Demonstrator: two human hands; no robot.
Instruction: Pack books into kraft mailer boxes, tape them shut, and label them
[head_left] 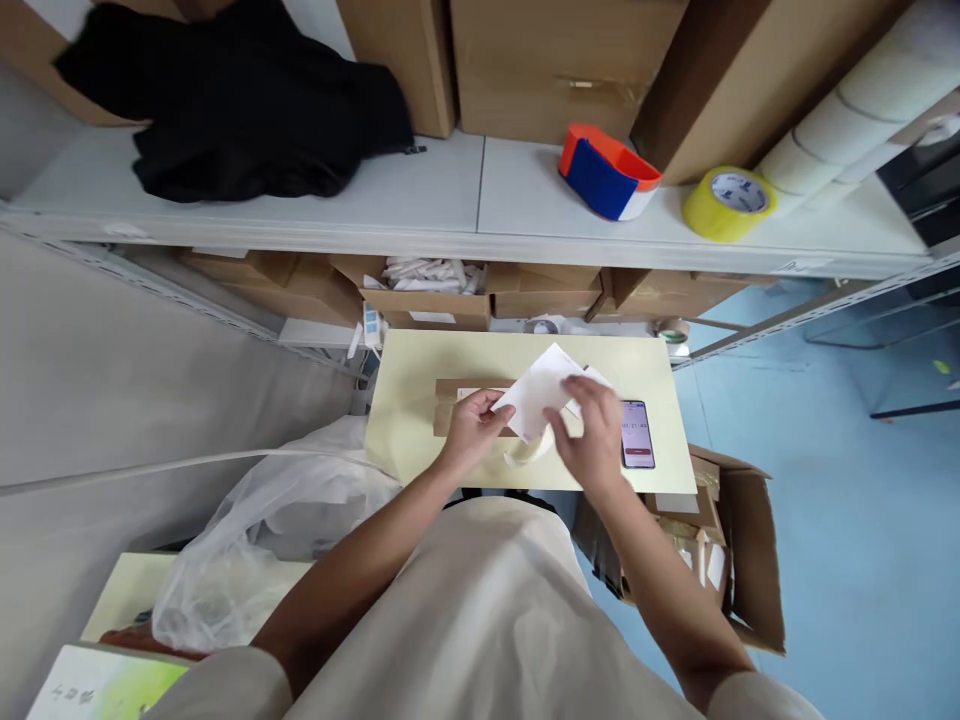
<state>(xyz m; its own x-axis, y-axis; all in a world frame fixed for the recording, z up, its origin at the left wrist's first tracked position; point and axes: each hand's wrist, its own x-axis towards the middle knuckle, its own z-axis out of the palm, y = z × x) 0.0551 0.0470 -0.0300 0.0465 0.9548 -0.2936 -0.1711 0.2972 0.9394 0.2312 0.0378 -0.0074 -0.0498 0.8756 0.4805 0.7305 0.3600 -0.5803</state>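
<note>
My left hand (pixel 478 428) pinches the lower left corner of a small white sheet (pixel 538 392) between thumb and fingers. The sheet is tilted above the table. At its right edge is my right hand (pixel 592 432), slightly blurred, with thumb and forefinger apart and their tips against the sheet. Another white piece (pixel 598 377) shows partly behind the right fingers. Beneath the hands, a flat brown cardboard piece (pixel 445 408) lies on the table, partly covered. A pale curled strip (pixel 527 452) sits below the sheet; its kind is unclear.
On the pale yellow table (pixel 409 365), a phone (pixel 637 435) lies at the right. Behind stands an open carton (pixel 427 303) of white items. The shelf above bears yellow tape (pixel 727 203) and black cloth (pixel 262 110). An open box (pixel 754 560) is at lower right, a plastic bag (pixel 225 570) at left.
</note>
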